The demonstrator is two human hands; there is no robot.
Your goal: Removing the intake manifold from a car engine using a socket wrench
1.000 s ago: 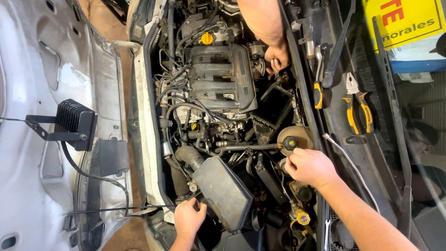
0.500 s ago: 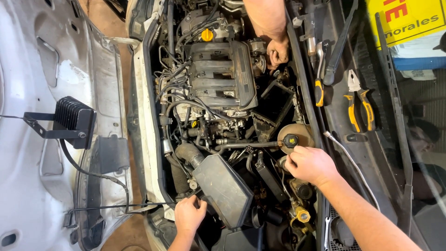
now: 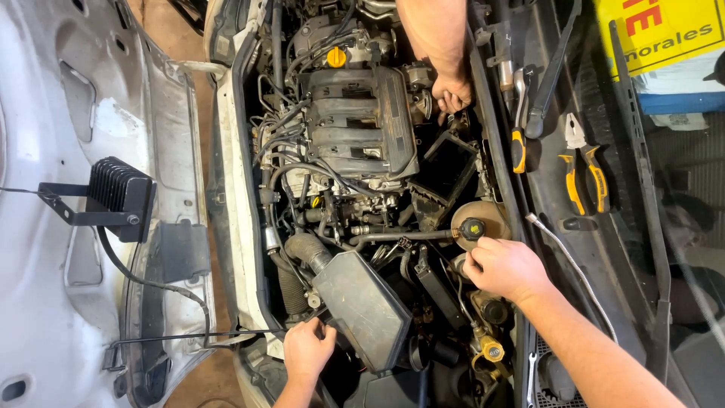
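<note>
**Both hands down in the engine bay, barely shifted**

Left hand (image 3: 308, 350) at 6 o'clock, fingers curled on the lower edge of the black air filter box (image 3: 362, 308); same grip as a second ago, nudged slightly higher. Right hand (image 3: 504, 266) at 4 o'clock, fingertips pinched together just below the black cap (image 3: 473, 228) of the beige coolant reservoir (image 3: 491, 215), in the same place as before. Another person's hand (image 3: 451, 94) at 12 o'clock beside the engine cover (image 3: 359, 121), lower than before. Yellow-handled pliers (image 3: 583, 172) at 2 o'clock, unmoved.

Black cowl ledge (image 3: 547, 189), yellow-handled pliers (image 3: 585, 177), screwdriver (image 3: 518, 121)
</note>
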